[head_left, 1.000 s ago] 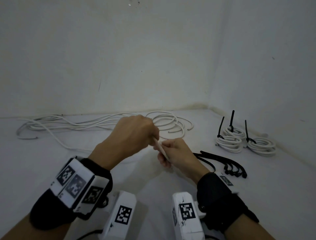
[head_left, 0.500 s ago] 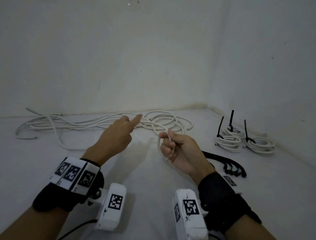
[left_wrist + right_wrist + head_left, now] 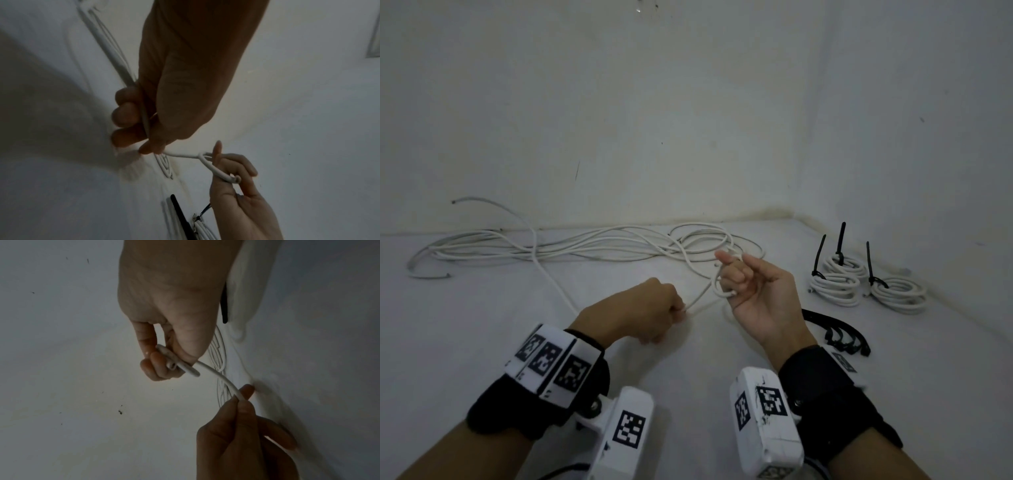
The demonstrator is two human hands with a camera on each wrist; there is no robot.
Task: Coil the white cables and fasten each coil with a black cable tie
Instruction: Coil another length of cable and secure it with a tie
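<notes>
A loose white cable (image 3: 592, 245) sprawls along the far wall. My right hand (image 3: 743, 284) holds a small loop of it (image 3: 719, 286) wound round its curled fingers, palm up; the loop and cable end (image 3: 180, 365) show in the right wrist view. My left hand (image 3: 650, 311) pinches the same cable (image 3: 180, 155) a short way from the loop, and the strand runs taut between both hands (image 3: 222, 379). Behind the left hand the cable (image 3: 115, 53) trails back to the pile. Loose black cable ties (image 3: 839, 334) lie to the right of my right wrist.
Three finished white coils (image 3: 859, 284) with black ties sticking up sit at the right near the corner wall (image 3: 893, 137). The white floor (image 3: 482, 325) spreads to the left and in front of my hands.
My left hand pulled back from the pile toward me and now pinches the cable, drawing a strand along. The right hand turned palm up, its loop a little higher.
</notes>
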